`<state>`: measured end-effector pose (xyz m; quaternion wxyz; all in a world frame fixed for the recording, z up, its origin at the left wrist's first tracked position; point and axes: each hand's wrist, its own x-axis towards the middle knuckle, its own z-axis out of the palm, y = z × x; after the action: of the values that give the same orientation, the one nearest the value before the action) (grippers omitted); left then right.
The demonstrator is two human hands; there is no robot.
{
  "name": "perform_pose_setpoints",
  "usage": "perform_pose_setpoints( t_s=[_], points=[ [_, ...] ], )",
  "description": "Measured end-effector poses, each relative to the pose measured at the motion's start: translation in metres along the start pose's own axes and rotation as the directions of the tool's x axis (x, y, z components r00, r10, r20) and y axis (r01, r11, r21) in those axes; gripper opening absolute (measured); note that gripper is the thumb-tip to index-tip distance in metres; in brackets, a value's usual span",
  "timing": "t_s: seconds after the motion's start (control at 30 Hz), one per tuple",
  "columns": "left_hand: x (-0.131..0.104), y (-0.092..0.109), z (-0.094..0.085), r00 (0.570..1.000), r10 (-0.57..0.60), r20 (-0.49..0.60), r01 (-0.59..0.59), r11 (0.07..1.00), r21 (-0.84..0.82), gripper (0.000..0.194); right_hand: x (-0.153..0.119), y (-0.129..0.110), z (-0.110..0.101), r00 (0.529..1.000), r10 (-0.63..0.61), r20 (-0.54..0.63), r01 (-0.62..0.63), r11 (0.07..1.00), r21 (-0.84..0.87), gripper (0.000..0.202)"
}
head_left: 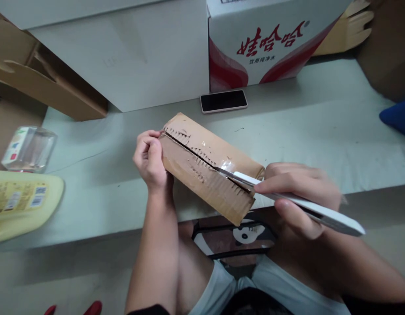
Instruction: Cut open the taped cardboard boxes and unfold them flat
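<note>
**Slitting the Box Seam**

Step in hand, as judged from the position of the blade: cutting along the seam (189,149) of the box (205,175). The box is held at a slant over the near edge of the table (304,131), its right end out past the edge. Whether it bears on the table cannot be told.

Left hand (151,159): fingers curled around the left end of the box, thumb pressed on the near side of the seam. Function: steadying.

Right hand (301,188): fingers closed about the handle of the knife (333,218), thumb beneath. The blade lies along the seam, its tip near mid-length, beside a shiny patch of tape (227,165). To the left of the tip, the seam shows as a dark gap, flanked by torn corrugations.

The next move appears to call for a shallow, controlled stroke along the seam, with the left hand kept clear of the blade's line. Excess depth could damage any contents, which are not visible.
</note>
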<state>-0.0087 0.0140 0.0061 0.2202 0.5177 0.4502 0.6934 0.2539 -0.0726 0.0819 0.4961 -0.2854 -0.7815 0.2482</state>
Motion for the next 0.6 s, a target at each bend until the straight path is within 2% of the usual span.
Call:
perform_pose_setpoints(
  t_s=[0.2,0.33,0.47,0.6],
  points=[
    [0.0005,0.0043,0.0028,1.000,-0.015,-0.001,0.015,1.000,-0.013,0.037,0.0001,-0.0028,0.0027,0.998,0.024,-0.064,-0.025,0.999,-0.021,0.018],
    [0.0007,0.0041,0.0034,1.000,-0.009,-0.010,0.009,1.000,-0.010,0.037,-0.0006,-0.0014,0.0047,0.999,0.016,-0.030,-0.018,0.999,-0.050,0.020],
    [0.0005,0.0024,0.0038,1.000,-0.008,-0.011,0.008,0.999,-0.037,0.040,-0.0011,-0.0005,0.0053,0.995,0.029,-0.091,-0.033,0.998,-0.047,0.021],
    [0.0000,0.0017,0.0045,1.000,-0.018,-0.008,0.018,0.999,-0.041,0.040,-0.0017,-0.0003,0.0054,0.998,0.029,-0.059,-0.031,0.999,-0.029,0.020]
  ],
)
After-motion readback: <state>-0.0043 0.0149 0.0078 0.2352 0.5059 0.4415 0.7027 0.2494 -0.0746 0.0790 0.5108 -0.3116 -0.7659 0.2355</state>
